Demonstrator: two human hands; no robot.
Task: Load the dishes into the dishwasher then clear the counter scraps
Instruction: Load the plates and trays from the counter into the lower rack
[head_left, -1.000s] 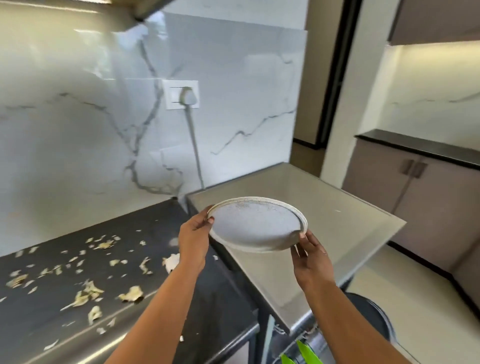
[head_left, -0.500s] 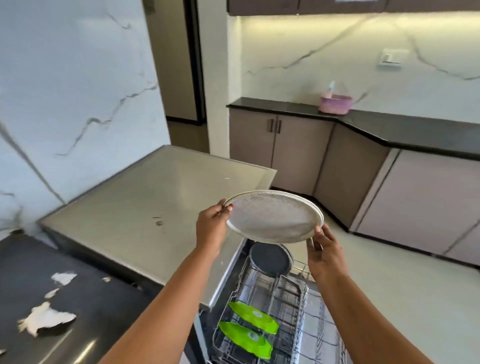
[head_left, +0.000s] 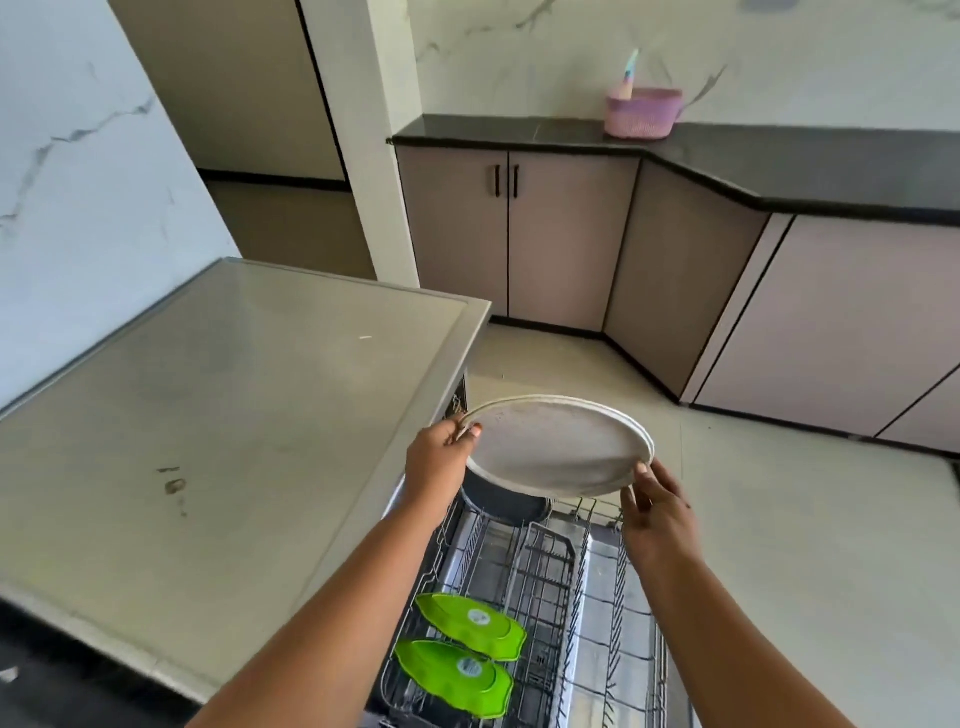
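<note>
A round white plate (head_left: 557, 448) hangs tilted in the air above the pulled-out dishwasher rack (head_left: 540, 587). My left hand (head_left: 439, 460) pinches its left rim, thumb on top. My right hand (head_left: 655, 506) holds the right rim from below, thumb on the edge. In the wire rack stand two bright green leaf-shaped dishes (head_left: 470, 626) near the front, and a dark round dish (head_left: 501, 501) sits at the back, partly hidden under the plate.
The steel dishwasher top (head_left: 208, 415) fills the left. A strip of black counter (head_left: 31, 670) shows at the lower left. Pale floor (head_left: 831, 519) lies to the right, with cabinets (head_left: 561, 234) and a pink basket (head_left: 641, 111) on the far counter.
The view has swung right, away from the counter with the scraps. Both hands have carried the plate from over the steel top to above the open rack.
</note>
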